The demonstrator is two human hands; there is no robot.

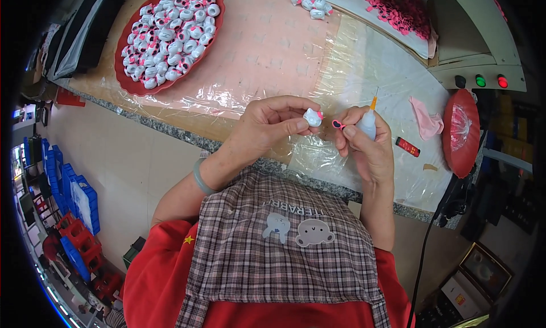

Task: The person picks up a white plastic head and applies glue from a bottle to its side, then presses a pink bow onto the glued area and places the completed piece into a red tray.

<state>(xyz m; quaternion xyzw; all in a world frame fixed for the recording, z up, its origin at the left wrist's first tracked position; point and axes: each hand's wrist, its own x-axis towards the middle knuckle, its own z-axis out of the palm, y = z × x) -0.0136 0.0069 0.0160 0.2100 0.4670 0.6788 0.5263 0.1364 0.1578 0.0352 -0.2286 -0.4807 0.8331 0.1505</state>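
My left hand (259,126) pinches a small white cat-head figurine (312,118) with a pink bit on its side, between thumb and fingers. Close by on the right, my right hand (375,149) grips a pair of tiny pink-rimmed sunglasses (338,124) with dark lenses at its fingertips. The same hand also keeps a translucent squeeze bottle (368,122) in its grasp, its orange needle tip pointing up and away. A small gap separates the sunglasses from the figurine. Both hands are above the near part of the plastic-covered table (267,40).
At far left, a red scalloped tray (132,89) is heaped with white-and-pink heads. Several more heads (313,5) lie at the back, near a pile of pink pieces (401,12). On the right are a pink cloth (425,120), a red-and-black stick (408,147) and a red dish (455,134).
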